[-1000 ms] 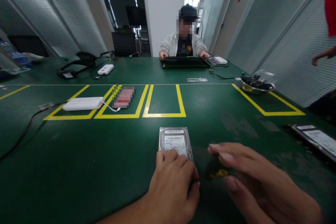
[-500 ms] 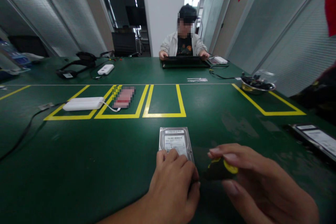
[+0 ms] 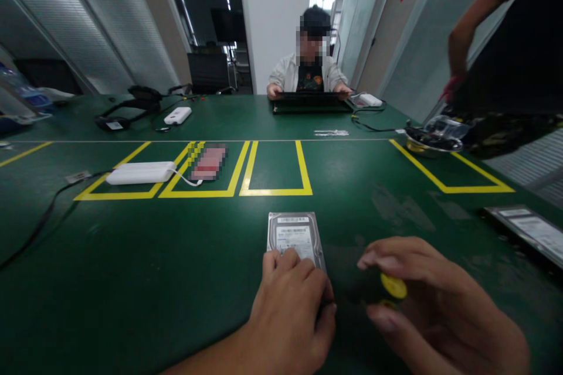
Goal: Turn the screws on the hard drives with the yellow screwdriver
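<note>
A silver hard drive (image 3: 294, 235) with a white label lies on the green table in front of me. My left hand (image 3: 294, 299) is on its near part, fingers curled over it and thumb along the right side, hiding that end. To the right, my right hand (image 3: 422, 299) pinches a small black-and-yellow piece (image 3: 393, 288) between thumb and fingers. Its round yellow end shows, while the dark part is blurred against the table, so I cannot tell its kind. That piece is apart from the drive.
A second hard drive (image 3: 534, 228) lies at the right edge. Beyond are yellow tape outlines (image 3: 276, 192), a white power bank (image 3: 141, 173), a pixelated phone (image 3: 209, 162) and a metal bowl (image 3: 433, 145) of dark items. A co-worker (image 3: 310, 70) sits opposite; another person (image 3: 510, 47) stands at right.
My right hand has shifted slightly right and turned the black-and-yellow piece. The left hand stays on the hard drive. A person in dark clothing has come into view at the right, beside the bowl.
</note>
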`<action>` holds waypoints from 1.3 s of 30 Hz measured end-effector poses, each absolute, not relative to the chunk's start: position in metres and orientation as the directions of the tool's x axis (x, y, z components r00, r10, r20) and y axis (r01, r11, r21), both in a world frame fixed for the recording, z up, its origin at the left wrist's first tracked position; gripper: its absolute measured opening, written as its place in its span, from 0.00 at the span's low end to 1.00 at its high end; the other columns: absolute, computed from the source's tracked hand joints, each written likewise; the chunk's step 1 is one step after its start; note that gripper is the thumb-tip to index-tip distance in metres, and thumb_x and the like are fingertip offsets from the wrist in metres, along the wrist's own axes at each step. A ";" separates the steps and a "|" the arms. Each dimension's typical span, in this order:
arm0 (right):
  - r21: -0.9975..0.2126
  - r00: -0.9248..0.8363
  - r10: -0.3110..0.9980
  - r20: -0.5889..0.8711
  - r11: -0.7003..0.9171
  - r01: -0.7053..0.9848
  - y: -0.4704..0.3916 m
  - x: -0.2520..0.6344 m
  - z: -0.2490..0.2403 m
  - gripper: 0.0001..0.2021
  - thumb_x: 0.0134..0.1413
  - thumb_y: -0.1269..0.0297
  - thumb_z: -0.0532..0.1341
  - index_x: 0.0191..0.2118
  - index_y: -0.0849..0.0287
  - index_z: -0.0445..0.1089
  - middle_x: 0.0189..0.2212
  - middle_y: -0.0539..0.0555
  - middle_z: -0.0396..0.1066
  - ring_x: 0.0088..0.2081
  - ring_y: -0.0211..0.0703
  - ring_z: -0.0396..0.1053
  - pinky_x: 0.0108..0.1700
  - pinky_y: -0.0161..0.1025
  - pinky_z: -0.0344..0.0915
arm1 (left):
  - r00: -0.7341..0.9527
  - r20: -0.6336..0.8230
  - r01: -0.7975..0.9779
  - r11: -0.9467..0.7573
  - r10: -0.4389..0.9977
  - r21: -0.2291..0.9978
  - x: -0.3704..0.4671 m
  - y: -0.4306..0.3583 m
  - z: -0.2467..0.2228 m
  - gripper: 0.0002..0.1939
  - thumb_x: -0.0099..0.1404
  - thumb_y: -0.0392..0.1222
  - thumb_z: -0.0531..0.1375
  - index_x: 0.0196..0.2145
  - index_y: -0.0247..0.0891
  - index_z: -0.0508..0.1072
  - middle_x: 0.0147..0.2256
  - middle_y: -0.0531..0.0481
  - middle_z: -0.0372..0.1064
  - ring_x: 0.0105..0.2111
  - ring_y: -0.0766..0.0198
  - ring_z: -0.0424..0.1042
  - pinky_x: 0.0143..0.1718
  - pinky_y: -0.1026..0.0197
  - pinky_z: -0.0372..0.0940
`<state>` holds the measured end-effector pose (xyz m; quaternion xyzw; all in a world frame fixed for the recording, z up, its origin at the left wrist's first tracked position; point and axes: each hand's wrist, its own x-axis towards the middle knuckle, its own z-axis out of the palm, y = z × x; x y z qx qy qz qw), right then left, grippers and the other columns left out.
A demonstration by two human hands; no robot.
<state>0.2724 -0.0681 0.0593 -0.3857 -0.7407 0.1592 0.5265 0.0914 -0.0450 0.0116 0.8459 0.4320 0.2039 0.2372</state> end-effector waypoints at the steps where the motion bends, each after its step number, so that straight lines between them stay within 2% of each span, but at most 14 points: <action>1: -0.638 -0.155 0.748 0.646 0.640 0.429 -0.069 0.273 0.059 0.20 0.55 0.76 0.60 0.53 0.54 0.66 0.43 0.56 0.71 0.45 0.45 0.73 0.42 0.38 0.75 | 0.544 0.139 0.635 -0.514 0.828 0.577 0.091 -0.045 0.012 0.04 0.60 0.40 0.62 0.31 0.40 0.68 0.34 0.52 0.70 0.40 0.54 0.61 0.42 0.48 0.47; 4: -0.605 -0.201 0.741 0.641 0.649 0.462 -0.070 0.276 0.059 0.20 0.57 0.75 0.59 0.55 0.54 0.66 0.48 0.57 0.71 0.49 0.47 0.72 0.47 0.40 0.75 | 0.542 0.141 0.634 -0.513 0.828 0.578 0.092 -0.045 0.012 0.04 0.60 0.38 0.61 0.32 0.40 0.68 0.34 0.53 0.70 0.40 0.54 0.61 0.42 0.48 0.47; 7: -0.577 -0.227 0.715 0.662 0.679 0.454 -0.069 0.278 0.060 0.20 0.54 0.75 0.63 0.53 0.55 0.68 0.45 0.55 0.70 0.46 0.42 0.72 0.42 0.32 0.75 | 0.541 0.137 0.633 -0.510 0.829 0.582 0.092 -0.045 0.011 0.04 0.59 0.39 0.62 0.32 0.41 0.68 0.34 0.53 0.69 0.41 0.54 0.61 0.42 0.48 0.47; 9: -0.582 -0.218 0.726 0.652 0.664 0.470 -0.068 0.278 0.060 0.21 0.55 0.76 0.61 0.55 0.54 0.67 0.44 0.55 0.71 0.46 0.40 0.72 0.41 0.30 0.75 | 0.544 0.139 0.631 -0.513 0.828 0.582 0.092 -0.045 0.011 0.04 0.60 0.39 0.62 0.31 0.40 0.68 0.34 0.53 0.69 0.40 0.54 0.60 0.42 0.48 0.47; 11: -0.601 -0.208 0.747 0.631 0.641 0.477 -0.068 0.277 0.059 0.24 0.57 0.77 0.57 0.58 0.54 0.65 0.47 0.55 0.71 0.49 0.42 0.71 0.46 0.34 0.75 | 0.544 0.144 0.631 -0.516 0.827 0.579 0.092 -0.045 0.011 0.04 0.60 0.39 0.61 0.31 0.40 0.67 0.34 0.52 0.69 0.40 0.54 0.60 0.42 0.48 0.47; 13: -0.606 -0.217 0.739 0.638 0.655 0.452 -0.067 0.277 0.058 0.24 0.57 0.76 0.58 0.58 0.53 0.64 0.48 0.55 0.71 0.51 0.43 0.70 0.50 0.37 0.74 | 0.542 0.145 0.632 -0.515 0.828 0.579 0.092 -0.045 0.012 0.04 0.60 0.38 0.61 0.32 0.40 0.68 0.35 0.52 0.70 0.41 0.54 0.61 0.42 0.48 0.47; 16: -0.583 -0.238 0.711 0.662 0.688 0.433 -0.067 0.277 0.057 0.24 0.54 0.76 0.63 0.56 0.52 0.66 0.46 0.53 0.70 0.46 0.40 0.71 0.44 0.32 0.75 | 0.538 0.148 0.632 -0.513 0.830 0.580 0.092 -0.046 0.013 0.05 0.59 0.38 0.62 0.33 0.40 0.68 0.36 0.51 0.70 0.41 0.53 0.61 0.43 0.47 0.48; 18: -0.582 -0.237 0.727 0.645 0.668 0.464 -0.067 0.279 0.057 0.25 0.55 0.77 0.61 0.58 0.52 0.65 0.47 0.53 0.69 0.45 0.37 0.72 0.42 0.30 0.74 | 0.535 0.154 0.633 -0.515 0.831 0.578 0.093 -0.046 0.013 0.04 0.60 0.38 0.61 0.31 0.40 0.68 0.34 0.51 0.70 0.41 0.53 0.61 0.43 0.47 0.48; 21: -0.588 -0.268 0.741 0.615 0.658 0.471 -0.066 0.282 0.056 0.27 0.58 0.76 0.56 0.62 0.52 0.61 0.50 0.53 0.70 0.48 0.39 0.71 0.49 0.34 0.74 | 0.528 0.161 0.634 -0.513 0.834 0.578 0.093 -0.046 0.012 0.03 0.60 0.38 0.61 0.31 0.40 0.68 0.34 0.51 0.70 0.40 0.53 0.61 0.43 0.47 0.48; 26: -0.581 -0.297 0.706 0.643 0.702 0.412 -0.063 0.282 0.051 0.29 0.55 0.77 0.61 0.62 0.53 0.60 0.51 0.52 0.69 0.52 0.38 0.69 0.53 0.32 0.71 | 0.531 0.157 0.632 -0.513 0.833 0.581 0.093 -0.046 0.011 0.03 0.60 0.38 0.62 0.32 0.40 0.69 0.35 0.51 0.70 0.41 0.52 0.61 0.42 0.47 0.47; 29: -0.626 -0.196 0.731 0.654 0.668 0.402 -0.066 0.280 0.048 0.29 0.56 0.78 0.60 0.62 0.53 0.60 0.49 0.52 0.69 0.49 0.36 0.70 0.52 0.31 0.71 | 0.530 0.153 0.640 -0.511 0.834 0.573 0.093 -0.046 0.012 0.03 0.60 0.37 0.61 0.32 0.41 0.69 0.34 0.51 0.71 0.41 0.53 0.61 0.43 0.47 0.47; 32: -0.734 0.071 0.767 0.638 0.579 0.354 -0.066 0.280 0.048 0.25 0.59 0.74 0.60 0.61 0.53 0.63 0.47 0.54 0.70 0.45 0.38 0.73 0.46 0.31 0.74 | 0.529 0.157 0.638 -0.513 0.834 0.574 0.093 -0.047 0.011 0.03 0.60 0.37 0.62 0.32 0.41 0.69 0.34 0.52 0.71 0.40 0.54 0.62 0.44 0.47 0.47; 35: -0.830 0.345 0.755 0.557 0.493 0.261 -0.060 0.282 0.050 0.21 0.59 0.69 0.62 0.58 0.52 0.66 0.45 0.55 0.71 0.41 0.39 0.73 0.39 0.31 0.74 | 0.530 0.165 0.629 -0.516 0.832 0.581 0.092 -0.047 0.010 0.03 0.60 0.37 0.61 0.33 0.41 0.69 0.34 0.52 0.70 0.40 0.54 0.62 0.44 0.47 0.47; 39: -0.867 0.452 0.751 0.482 0.483 0.121 -0.048 0.287 0.049 0.20 0.58 0.66 0.63 0.56 0.52 0.67 0.43 0.55 0.70 0.40 0.40 0.72 0.39 0.35 0.73 | 0.529 0.171 0.615 -0.514 0.831 0.599 0.090 -0.047 0.010 0.05 0.59 0.36 0.62 0.34 0.41 0.70 0.35 0.53 0.71 0.41 0.55 0.62 0.45 0.47 0.47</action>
